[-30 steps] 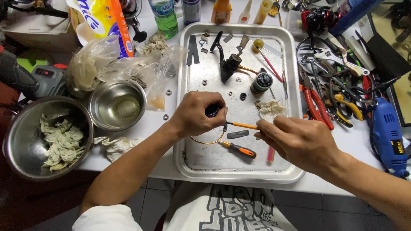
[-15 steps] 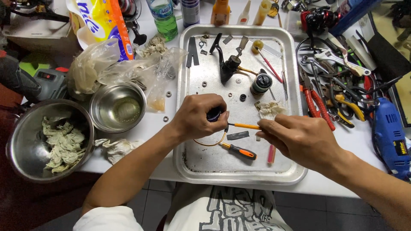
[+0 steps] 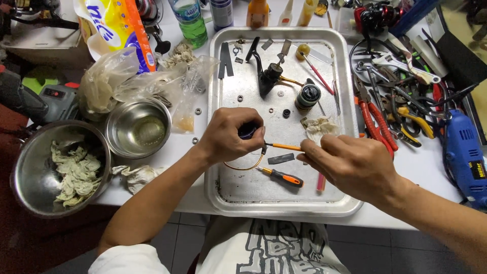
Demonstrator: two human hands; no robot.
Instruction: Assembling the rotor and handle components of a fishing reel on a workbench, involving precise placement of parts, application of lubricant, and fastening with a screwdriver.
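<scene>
My left hand grips a small dark round part with a thin curved wire hanging below it, over the metal tray. In my right hand is an orange-handled screwdriver whose tip meets that part. A second orange-and-black screwdriver lies on the tray just below my hands. A crumpled cloth sits beside my right hand. Farther back on the tray are a black reel body, a round spool and small washers.
Left of the tray stand a small steel bowl and a large steel bowl holding crumpled wipes. Plastic bags, bottles and a drill lie behind. Pliers, wrenches and a blue power tool crowd the right side.
Both hands stay at the same spot over the tray; the screwdriver remains against the dark part. Only slight shifts of view.
</scene>
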